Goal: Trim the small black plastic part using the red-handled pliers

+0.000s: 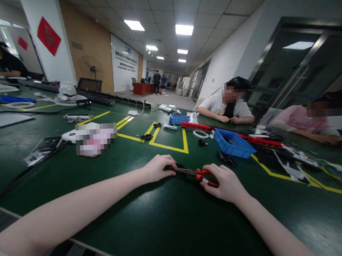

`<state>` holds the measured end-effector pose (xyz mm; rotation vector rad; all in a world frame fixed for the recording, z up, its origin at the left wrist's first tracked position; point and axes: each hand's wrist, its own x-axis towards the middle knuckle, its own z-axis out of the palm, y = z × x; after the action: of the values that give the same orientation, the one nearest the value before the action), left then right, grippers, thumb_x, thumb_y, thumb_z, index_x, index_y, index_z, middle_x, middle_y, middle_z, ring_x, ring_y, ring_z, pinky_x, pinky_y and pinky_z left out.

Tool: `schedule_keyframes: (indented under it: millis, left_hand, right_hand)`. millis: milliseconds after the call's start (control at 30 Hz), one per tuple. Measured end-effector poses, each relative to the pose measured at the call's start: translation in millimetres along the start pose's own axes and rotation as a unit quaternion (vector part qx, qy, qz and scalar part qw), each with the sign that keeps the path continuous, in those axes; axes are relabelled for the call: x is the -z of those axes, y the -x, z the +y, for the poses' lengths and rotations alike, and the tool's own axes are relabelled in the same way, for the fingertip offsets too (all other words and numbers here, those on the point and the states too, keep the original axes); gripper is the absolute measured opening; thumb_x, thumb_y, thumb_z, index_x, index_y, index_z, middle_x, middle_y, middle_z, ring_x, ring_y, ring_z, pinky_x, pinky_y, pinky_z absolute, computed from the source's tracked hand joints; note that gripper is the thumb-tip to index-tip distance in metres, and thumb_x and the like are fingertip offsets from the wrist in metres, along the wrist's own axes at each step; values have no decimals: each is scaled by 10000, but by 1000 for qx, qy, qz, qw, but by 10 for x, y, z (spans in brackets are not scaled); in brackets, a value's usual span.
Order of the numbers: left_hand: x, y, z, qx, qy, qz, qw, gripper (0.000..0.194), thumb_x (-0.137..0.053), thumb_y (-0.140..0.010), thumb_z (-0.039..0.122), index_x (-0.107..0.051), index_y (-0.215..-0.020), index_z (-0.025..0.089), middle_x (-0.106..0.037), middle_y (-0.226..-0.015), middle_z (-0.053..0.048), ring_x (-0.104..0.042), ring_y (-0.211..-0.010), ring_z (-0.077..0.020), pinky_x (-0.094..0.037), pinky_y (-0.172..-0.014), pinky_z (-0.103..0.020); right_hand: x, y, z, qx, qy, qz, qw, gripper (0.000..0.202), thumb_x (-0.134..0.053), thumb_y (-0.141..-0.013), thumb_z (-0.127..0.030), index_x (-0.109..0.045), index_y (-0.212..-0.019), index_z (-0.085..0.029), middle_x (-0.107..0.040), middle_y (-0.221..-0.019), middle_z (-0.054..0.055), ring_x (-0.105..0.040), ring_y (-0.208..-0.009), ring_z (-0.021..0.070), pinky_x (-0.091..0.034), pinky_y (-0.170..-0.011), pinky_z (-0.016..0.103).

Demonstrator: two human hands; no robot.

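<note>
My right hand [227, 182] is closed around the red and black handles of a pair of needle-nose pliers [201, 177]. Their long jaws point left, toward my left hand [158, 168]. Between the fingers of that hand is a small black part [170, 167], whose exact kind I cannot make out. The plier tips reach this part and seem to touch it. Both hands are just above the green table, in front of my body. A tiny loose piece [162, 189] lies on the table below my left hand.
A blue bin [234, 143] and a black cable bundle [227, 159] lie beyond my right hand. Farther off are a smaller blue bin [179, 119], yellow tape outlines [172, 147] and small black parts [146, 137]. A blurred-out phone-like item [95, 139] lies left. Co-workers sit across the table.
</note>
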<state>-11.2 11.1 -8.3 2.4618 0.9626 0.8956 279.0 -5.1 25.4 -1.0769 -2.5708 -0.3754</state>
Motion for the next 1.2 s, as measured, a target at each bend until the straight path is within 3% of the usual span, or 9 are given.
schedule_keyframes:
  millis: [233, 1200]
  left_hand:
    - [-8, -3, -17, -3, 19, 1, 1000, 103, -708, -810, 172, -696, -912, 168, -647, -1065, -55, -638, -961, -179, -488, -888, -303]
    - [-14, 2, 10, -2, 13, -12, 1000, 120, -690, -825, 163, -687, -944, 170, -617, -1079, -57, -615, -984, -195, -488, -902, -323]
  right_hand:
    - [25, -26, -10, -10, 21, -50, 998, 363, -618, -784, -447, -593, -1054, -205, -675, -954, 66, -592, -702, 191, -435, -661, 327]
    - [67, -21, 39, -28, -5, -101, 994, 356, -603, -806, -460, -580, -1063, -215, -664, -982, 66, -598, -742, 195, -434, -677, 331]
